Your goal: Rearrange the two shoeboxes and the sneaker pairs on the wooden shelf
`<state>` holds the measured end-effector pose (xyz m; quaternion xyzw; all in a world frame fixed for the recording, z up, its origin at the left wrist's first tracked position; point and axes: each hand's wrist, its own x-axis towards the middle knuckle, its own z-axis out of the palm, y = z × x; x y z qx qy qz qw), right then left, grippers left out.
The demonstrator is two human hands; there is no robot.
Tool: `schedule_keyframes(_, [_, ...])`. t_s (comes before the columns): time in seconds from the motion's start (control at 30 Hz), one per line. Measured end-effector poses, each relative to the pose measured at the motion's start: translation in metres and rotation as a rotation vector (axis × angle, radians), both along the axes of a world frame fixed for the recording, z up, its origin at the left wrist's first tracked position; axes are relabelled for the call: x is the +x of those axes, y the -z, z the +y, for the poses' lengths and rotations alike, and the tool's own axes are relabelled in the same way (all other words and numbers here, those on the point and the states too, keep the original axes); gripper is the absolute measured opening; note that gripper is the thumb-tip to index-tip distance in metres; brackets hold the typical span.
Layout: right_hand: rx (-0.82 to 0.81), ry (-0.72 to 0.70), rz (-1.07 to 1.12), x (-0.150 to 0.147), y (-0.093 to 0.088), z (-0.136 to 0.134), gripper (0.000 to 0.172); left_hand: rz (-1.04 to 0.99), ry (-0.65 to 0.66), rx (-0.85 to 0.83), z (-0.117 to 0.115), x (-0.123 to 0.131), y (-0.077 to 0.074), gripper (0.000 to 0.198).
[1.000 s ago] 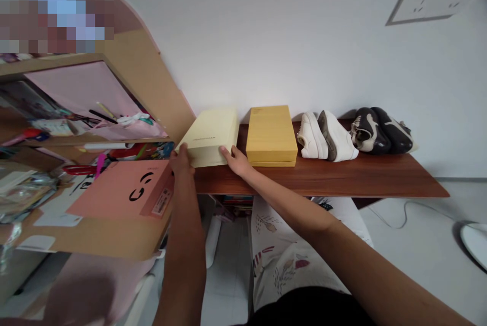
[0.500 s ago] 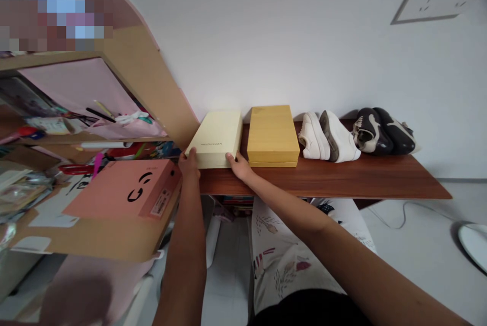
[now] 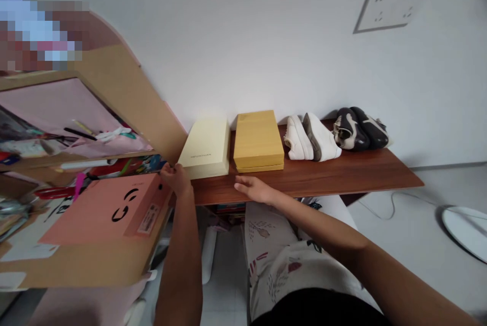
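Observation:
A cream shoebox [image 3: 205, 144] with small lettering on its lid lies on a dark wooden board [image 3: 304, 179]. My left hand [image 3: 177, 179] is at its front left corner, close to the pink box [image 3: 102, 209]. The thumb and fingers of that hand are apart, with nothing visible between them; I cannot tell whether it still touches the cream box. My right hand [image 3: 256, 189] hovers over the board's front edge, fingers stretched out and empty. Just behind it sits a yellow shoebox [image 3: 258, 138], lid on, beside the cream one.
White sneakers [image 3: 310, 138] and black shoes [image 3: 359, 128] stand on the board to the right. The wall with a socket plate [image 3: 391, 9] rises behind. A cluttered desk shelf [image 3: 114, 72] borders the left side. A cable [image 3: 391, 209] lies on the floor at right.
Both hands have come off their grip on the cream box's front sides. My right hand has drawn away to the right and toward me; my left has shifted left. The view has turned slightly.

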<state>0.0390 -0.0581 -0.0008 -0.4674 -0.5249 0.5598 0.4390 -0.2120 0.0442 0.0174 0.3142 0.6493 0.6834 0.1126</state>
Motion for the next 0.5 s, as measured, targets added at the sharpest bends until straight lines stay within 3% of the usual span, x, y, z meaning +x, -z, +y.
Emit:
schedule_keyframes(0.1, [-0.056,-0.05,0.057,0.065,0.006,-0.027,0.047,0.056,0.095,0.062,-0.012,0.035,-0.012,0.039])
schedule_keyframes(0.27, [-0.172,0.204,0.145,0.173,0.005,-0.055,0.046,0.059,0.337,0.131,-0.043,0.133,-0.026,0.036])
schedule_keyframes(0.4, [-0.156,0.399,0.263,0.219,0.005,-0.063,0.04,0.042,0.48,0.146,-0.056,0.193,-0.013,0.036])
schedule_keyframes(0.5, [-0.137,0.448,0.269,0.217,0.007,-0.054,0.039,0.013,0.438,0.086,-0.055,0.208,0.008,0.037])
